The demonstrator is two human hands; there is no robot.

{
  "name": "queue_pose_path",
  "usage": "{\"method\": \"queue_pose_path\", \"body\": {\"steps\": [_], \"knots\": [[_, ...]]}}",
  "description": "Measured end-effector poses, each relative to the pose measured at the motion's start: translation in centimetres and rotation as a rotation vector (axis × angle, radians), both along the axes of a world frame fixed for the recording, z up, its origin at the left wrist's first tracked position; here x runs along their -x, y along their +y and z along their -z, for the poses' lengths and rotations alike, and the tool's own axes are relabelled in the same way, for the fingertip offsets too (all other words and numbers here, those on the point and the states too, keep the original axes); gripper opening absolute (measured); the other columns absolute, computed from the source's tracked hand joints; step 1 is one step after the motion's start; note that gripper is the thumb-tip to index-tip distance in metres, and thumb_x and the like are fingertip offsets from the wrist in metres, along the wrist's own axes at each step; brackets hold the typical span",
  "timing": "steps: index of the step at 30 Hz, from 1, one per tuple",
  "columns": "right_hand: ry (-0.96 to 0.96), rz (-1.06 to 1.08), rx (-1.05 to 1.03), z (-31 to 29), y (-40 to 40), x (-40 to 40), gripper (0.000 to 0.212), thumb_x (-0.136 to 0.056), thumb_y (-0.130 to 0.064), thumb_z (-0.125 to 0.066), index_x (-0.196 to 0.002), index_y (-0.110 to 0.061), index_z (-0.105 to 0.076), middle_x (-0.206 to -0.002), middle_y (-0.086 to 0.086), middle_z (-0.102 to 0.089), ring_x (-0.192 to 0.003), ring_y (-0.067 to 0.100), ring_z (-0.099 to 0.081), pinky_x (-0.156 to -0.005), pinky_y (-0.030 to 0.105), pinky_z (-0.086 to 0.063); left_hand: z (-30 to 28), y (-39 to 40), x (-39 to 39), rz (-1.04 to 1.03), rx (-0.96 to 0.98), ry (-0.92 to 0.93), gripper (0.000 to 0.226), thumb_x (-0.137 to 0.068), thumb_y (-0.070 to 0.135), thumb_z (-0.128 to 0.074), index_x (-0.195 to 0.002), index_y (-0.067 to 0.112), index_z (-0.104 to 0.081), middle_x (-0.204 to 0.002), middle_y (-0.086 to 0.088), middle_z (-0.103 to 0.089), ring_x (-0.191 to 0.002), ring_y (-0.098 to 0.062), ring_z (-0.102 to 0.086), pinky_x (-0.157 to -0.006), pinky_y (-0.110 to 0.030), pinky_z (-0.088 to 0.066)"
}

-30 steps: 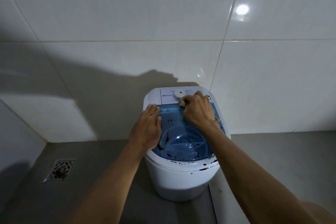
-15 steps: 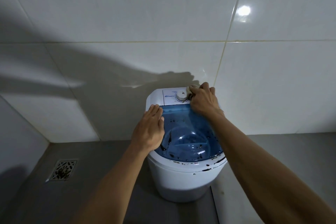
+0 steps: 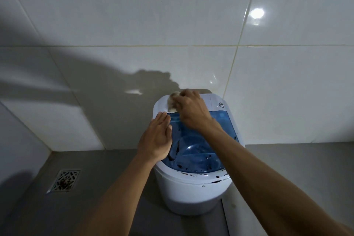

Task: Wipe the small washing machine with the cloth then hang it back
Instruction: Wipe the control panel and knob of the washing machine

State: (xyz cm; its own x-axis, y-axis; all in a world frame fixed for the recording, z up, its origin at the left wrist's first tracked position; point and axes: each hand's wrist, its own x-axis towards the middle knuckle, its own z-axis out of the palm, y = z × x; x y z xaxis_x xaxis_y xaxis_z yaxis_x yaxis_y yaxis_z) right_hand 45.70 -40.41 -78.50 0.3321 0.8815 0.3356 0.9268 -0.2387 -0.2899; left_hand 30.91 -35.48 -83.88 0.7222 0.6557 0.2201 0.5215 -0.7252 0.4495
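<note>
The upper 2 thirds of the frame are filled by a wall of large glossy white tiles (image 3: 118, 15), on which a bright light reflection is seen at the upper right and the shadow of arms and hands is cast across the left and centre. A grey floor (image 3: 298, 161) is spread across the bottom of the frame. The small washing machine (image 3: 193, 193), a white tub with a translucent blue lid (image 3: 201, 151), is stood on that floor against the wall, slightly right of centre; dark specks are scattered along its front rim. A square metal floor drain (image 3: 64, 180) is set in the floor at the lower left, well apart from the machine. The left hand (image 3: 155, 140) is laid flat, fingers straight and pressed together, on the left edge of the lid. The right hand (image 3: 191, 110) is curled shut around a bunched pale cloth (image 3: 172, 102), which is pressed onto the white control panel at the machine's back left corner. A small round button (image 3: 221, 104) is seen at the panel's right end.
</note>
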Motion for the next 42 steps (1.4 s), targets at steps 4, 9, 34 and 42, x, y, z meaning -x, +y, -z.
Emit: {"method": "queue_pose_path", "body": {"steps": [4,9,34,42], "knots": [[-0.054,-0.023,0.12,1.5,-0.6,-0.1,0.049,-0.087,-0.007,-0.062,-0.134,-0.018,-0.057,-0.135,0.006,-0.046,-0.131,0.031,-0.031,-0.107,0.044,-0.037,-0.1,-0.1,0.1,0.016,-0.01,-0.041,0.048,-0.103,0.026,-0.025,-0.149,0.013,-0.028,-0.158,-0.003,-0.025,-0.147,-0.012,-0.014,-0.119,-0.027,-0.012],[0.02,0.005,0.086,2.3,-4.0,-3.2,0.04,-0.094,-0.01,-0.059,-0.131,-0.022,-0.064,-0.136,-0.001,-0.054,-0.118,0.026,-0.043,-0.101,0.042,-0.044,-0.1,0.0,0.1,0.009,0.004,-0.043,0.047,-0.103,0.026,-0.027,-0.148,0.011,-0.031,-0.158,-0.003,-0.024,-0.147,-0.013,-0.014,-0.12,-0.027,-0.011],[0.146,0.087,0.275,2.3,0.6,-3.1,0.053,-0.103,-0.048,-0.022,-0.154,-0.036,-0.014,-0.168,-0.002,0.002,-0.153,0.029,0.014,-0.123,0.052,0.002,0.0,0.0,0.1,-0.007,0.04,-0.029,0.048,-0.103,0.025,-0.026,-0.149,0.012,-0.029,-0.159,-0.001,-0.021,-0.147,-0.009,-0.011,-0.12,-0.024,-0.008],[-0.012,-0.136,0.257,2.8,-2.8,-3.3,0.051,-0.104,-0.047,-0.025,-0.153,-0.036,-0.03,-0.167,-0.009,-0.006,-0.153,0.026,0.014,-0.125,0.049,-0.002,-0.1,0.0,0.1,-0.011,0.033,-0.04,0.048,-0.103,0.026,-0.025,-0.15,0.015,-0.026,-0.159,0.001,-0.022,-0.147,-0.009,-0.012,-0.119,-0.025,-0.01]]}}
